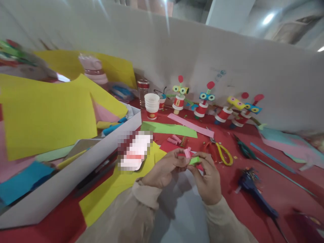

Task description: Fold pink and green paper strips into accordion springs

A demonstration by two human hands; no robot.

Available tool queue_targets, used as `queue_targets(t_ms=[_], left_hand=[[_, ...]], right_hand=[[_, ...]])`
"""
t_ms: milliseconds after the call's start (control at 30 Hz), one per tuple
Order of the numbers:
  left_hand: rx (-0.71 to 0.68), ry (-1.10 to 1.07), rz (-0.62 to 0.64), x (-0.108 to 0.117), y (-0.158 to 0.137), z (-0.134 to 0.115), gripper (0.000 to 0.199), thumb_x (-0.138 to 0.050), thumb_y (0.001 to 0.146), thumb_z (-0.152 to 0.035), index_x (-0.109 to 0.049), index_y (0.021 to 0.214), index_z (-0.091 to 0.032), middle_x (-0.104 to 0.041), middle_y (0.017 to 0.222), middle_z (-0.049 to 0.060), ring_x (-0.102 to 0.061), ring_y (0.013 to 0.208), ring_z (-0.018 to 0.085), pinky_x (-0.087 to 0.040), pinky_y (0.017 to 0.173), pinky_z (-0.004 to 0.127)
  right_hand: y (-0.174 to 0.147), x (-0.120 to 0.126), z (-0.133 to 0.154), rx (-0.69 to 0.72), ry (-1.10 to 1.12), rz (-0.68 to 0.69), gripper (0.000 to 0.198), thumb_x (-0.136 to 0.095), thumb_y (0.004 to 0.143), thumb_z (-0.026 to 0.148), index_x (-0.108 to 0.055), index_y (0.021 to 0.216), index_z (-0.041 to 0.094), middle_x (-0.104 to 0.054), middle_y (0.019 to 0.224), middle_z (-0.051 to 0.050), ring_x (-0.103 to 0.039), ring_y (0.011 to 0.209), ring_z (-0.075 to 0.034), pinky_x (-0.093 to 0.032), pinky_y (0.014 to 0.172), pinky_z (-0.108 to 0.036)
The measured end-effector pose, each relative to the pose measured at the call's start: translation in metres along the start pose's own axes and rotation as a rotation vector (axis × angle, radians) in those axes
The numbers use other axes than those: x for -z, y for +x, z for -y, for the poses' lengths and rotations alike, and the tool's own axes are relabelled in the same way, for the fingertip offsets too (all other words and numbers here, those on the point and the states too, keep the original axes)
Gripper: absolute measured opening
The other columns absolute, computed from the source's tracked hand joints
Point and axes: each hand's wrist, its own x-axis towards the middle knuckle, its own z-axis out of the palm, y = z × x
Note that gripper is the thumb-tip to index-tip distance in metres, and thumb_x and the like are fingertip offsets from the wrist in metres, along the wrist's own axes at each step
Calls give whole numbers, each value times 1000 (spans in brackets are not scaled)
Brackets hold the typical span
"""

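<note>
The left hand (165, 168) pinches one pink strip (187, 153), the right hand (209, 179) one green strip (194, 160), both left of the scissors (219, 146); fingers partly hide them. Beyond the scissors stand four cup figures (178, 103), two partly overlapping.

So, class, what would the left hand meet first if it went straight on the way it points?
Probably the green strip held in the right hand, just beyond the left hand, though depth is unclear.
</note>
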Motion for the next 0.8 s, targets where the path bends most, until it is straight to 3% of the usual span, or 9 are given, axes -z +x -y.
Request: queue_targets(t_ms=[133, 300, 467, 600, 800], left_hand=[[26, -45, 59, -1, 1, 1, 33, -77, 57, -13, -56, 82, -16, -56, 66, -3, -50, 58, 8, -38, 63, 23], [27, -141, 95, -2, 4, 0, 28, -77, 55, -9, -59, 76, -15, -56, 64, -2, -49, 55, 7, -40, 57, 20], [63, -208, -37, -2, 5, 0, 18, -71, 60, -5, -62, 72, -14, -59, 63, 1, -51, 52, 8, -38, 46, 17], [76, -251, -85, 1, 8, 3, 13, -67, 64, -4, -62, 70, -15, -58, 60, -1, -49, 48, 7, -41, 46, 17], [85, -295, -117, 3, 14, 10, 17, -70, 63, -3, -63, 75, -14, -57, 60, -2, -47, 47, 4, -40, 45, 14]], right_hand=[[0, -1, 5, 31, -23, -69, 7, -59, 79, 21, -62, 84, 21, -58, 93, -7, -55, 91, -23, -44, 82, -39], [-1, -9, 3, -29, 38, -88, 6, -60, 78, 24, -62, 83, 21, -57, 95, -8, -55, 92, -22, -47, 80, -38], [-2, -13, 0, -71, 66, -74, 39, -66, 73, 27, -53, 109, 22, -53, 106, -11, -54, 94, -24, -51, 71, -36], [-2, -10, 2, -33, -9, -119, 33, -67, 73, 27, -56, 103, 23, -56, 99, -9, -55, 89, -23, -50, 69, -35], [-3, -9, 5, 60, -83, -144, 21, -63, 76, 23, -59, 97, 24, -58, 95, -8, -55, 94, -24, -48, 81, -41]])
